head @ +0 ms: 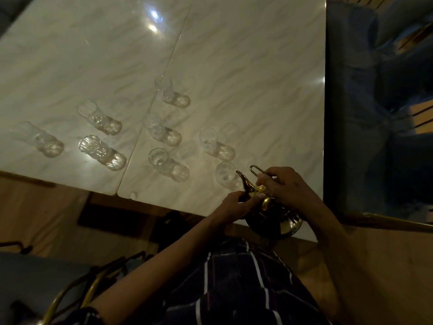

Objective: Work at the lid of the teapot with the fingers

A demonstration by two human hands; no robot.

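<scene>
Both hands are gripping a brass teapot [269, 207]: right hand [284, 186] on its handle, left hand [236, 205] by the lid. Their fingers are hiding its top; a glass [226, 175] is standing just beyond

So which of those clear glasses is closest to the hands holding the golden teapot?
The small clear glass right beside the brass teapot's spout, at the near right end of the group. The other seven glasses stand farther out on the marble table.

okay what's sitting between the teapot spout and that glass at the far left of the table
In the head view, between the teapot spout and the far-left glass stand two other clear glasses on the marble table.
</scene>
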